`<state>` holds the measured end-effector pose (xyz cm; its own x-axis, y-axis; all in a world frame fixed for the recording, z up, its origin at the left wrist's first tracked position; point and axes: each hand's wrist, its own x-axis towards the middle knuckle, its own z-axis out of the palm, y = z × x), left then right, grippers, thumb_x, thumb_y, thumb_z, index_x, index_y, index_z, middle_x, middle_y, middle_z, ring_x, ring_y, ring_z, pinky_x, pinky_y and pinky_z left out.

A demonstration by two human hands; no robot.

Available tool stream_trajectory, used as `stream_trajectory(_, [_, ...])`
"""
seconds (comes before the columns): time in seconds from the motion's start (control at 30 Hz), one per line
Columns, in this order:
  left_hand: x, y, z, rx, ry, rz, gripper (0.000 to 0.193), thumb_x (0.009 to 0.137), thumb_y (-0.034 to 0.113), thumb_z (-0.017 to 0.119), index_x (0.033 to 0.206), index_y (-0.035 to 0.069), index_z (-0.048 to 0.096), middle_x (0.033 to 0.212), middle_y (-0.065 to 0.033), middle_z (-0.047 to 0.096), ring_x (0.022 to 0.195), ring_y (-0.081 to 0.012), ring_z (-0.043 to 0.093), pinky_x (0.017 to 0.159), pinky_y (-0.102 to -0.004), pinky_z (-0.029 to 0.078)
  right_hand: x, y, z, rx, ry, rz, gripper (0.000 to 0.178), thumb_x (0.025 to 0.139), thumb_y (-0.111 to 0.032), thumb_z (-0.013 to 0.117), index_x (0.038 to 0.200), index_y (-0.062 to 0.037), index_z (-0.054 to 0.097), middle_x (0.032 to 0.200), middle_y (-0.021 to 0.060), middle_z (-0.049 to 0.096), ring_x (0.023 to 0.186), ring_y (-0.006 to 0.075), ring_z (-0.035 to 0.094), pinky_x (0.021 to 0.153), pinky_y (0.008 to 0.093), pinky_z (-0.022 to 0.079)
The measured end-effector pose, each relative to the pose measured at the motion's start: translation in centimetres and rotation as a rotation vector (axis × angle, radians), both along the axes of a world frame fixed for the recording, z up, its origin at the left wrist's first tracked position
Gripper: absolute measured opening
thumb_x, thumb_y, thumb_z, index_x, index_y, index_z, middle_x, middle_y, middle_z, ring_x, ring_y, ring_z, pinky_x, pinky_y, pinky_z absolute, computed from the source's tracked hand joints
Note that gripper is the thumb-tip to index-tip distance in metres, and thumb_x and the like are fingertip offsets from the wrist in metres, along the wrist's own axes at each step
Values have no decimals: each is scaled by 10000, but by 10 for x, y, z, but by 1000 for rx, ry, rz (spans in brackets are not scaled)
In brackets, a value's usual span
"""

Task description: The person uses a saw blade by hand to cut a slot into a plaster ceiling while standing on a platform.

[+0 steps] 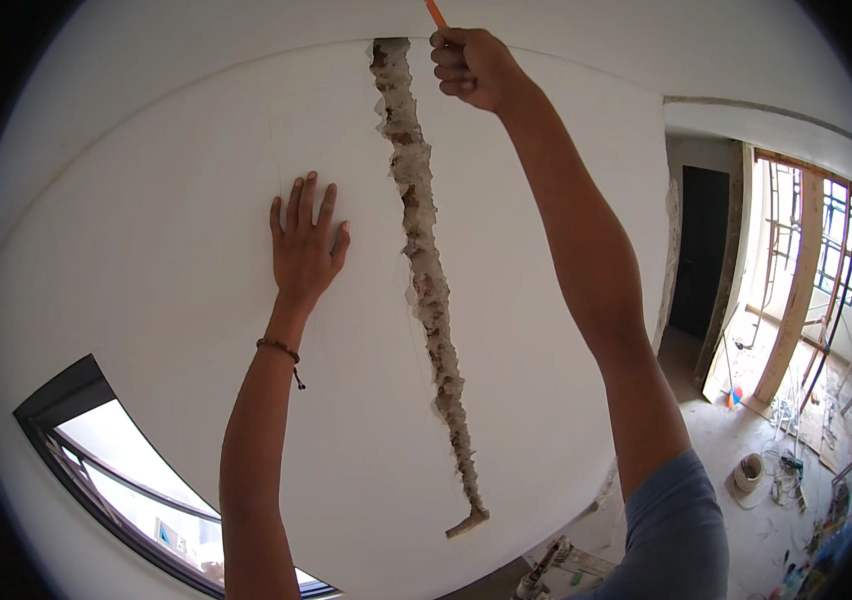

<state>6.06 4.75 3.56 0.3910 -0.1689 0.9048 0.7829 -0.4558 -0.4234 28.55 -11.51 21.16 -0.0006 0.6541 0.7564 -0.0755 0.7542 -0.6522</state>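
A rough channel point(424, 250) is cut into the white wall point(526, 330). It runs from the ceiling line down to a short sideways foot, with broken masonry and grey mortar showing inside. My left hand point(308, 240) lies against the wall left of the channel, fingers spread, with a dark beaded bracelet point(279, 348) on the wrist. Up by the ceiling, just right of the channel's top, my right hand point(473, 68) is closed around a slim orange tool point(435, 13). Its upper end is cut off by the picture's edge, so its kind cannot be told.
At lower left is a dark-framed window point(96, 450). To the right, a dark doorway point(703, 250) and timber posts point(789, 290) stand beside large windows. A bucket point(749, 474) and tangled cords point(789, 480) sit on the dusty floor. Equipment point(558, 568) shows below, partly hidden.
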Motion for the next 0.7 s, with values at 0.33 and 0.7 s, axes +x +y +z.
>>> stream_trajectory(0.33, [-8,0,1,-7,0,43,485,905,313,496,1336,99,437,1445,-126,336,1347,-282,305,1100,-512,209,-18,-5,-45,76,97,67,249,953,-216,378,728,-114,414,522,-69,215,434,68,170,387,236,174])
stream_trajectory(0.7, [-15,0,2,11,2,93,485,906,312,493,1337,98,436,1443,-125,338,1342,-288,307,1098,-514,215,-21,9,-59,19,105,199,274,966,-217,381,710,-122,411,513,-69,200,430,69,170,387,236,175])
